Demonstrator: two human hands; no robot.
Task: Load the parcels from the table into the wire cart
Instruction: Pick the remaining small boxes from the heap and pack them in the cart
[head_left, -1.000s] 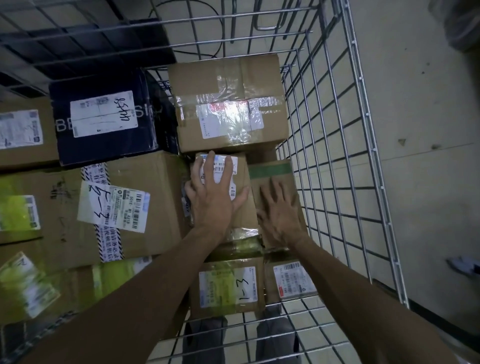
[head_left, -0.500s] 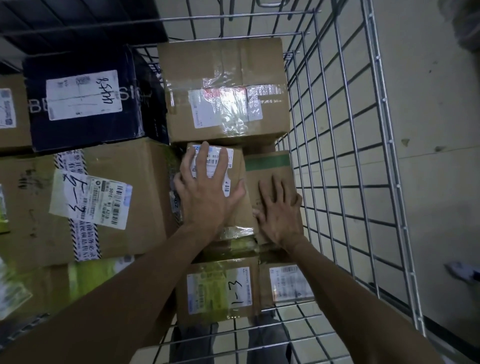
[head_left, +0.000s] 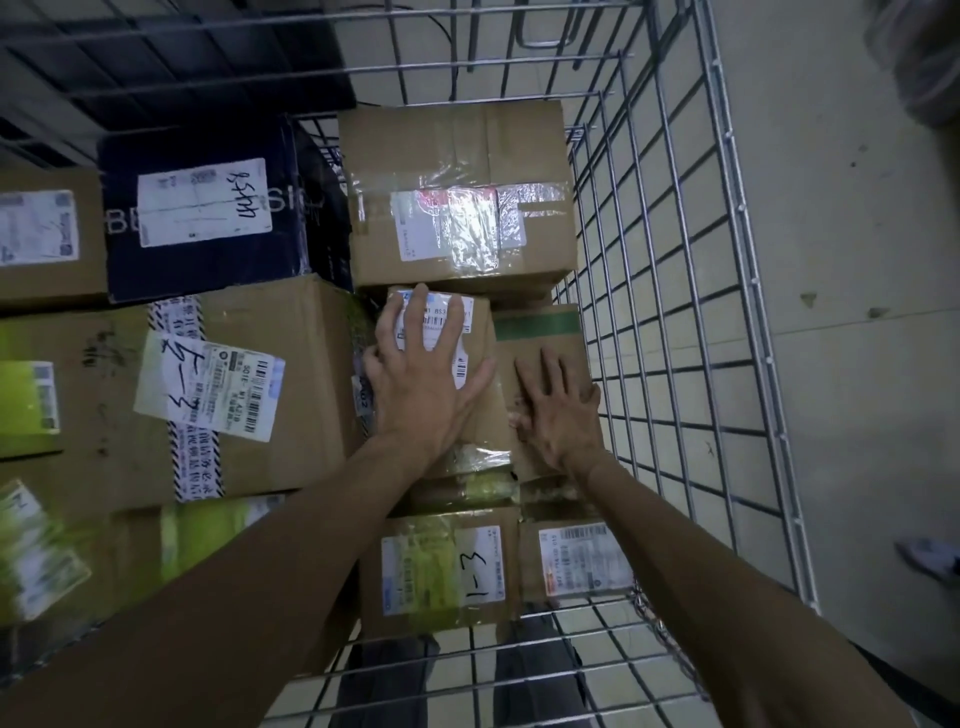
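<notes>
I look down into the wire cart, packed with parcels. My left hand lies flat with spread fingers on a small cardboard box with a white label. Beside it on the right, my right hand presses flat on a lower box with green tape, next to the cart's right wall. Both hands are straight-fingered and hold nothing.
A large taped carton sits behind the two small boxes. A dark blue box and a big carton marked 4-3 fill the left. Two labelled boxes stand near the front mesh. Concrete floor lies to the right.
Both hands stay pressed flat on the same two small boxes. The view has shifted slightly; the parcels appear to sit where they were.
</notes>
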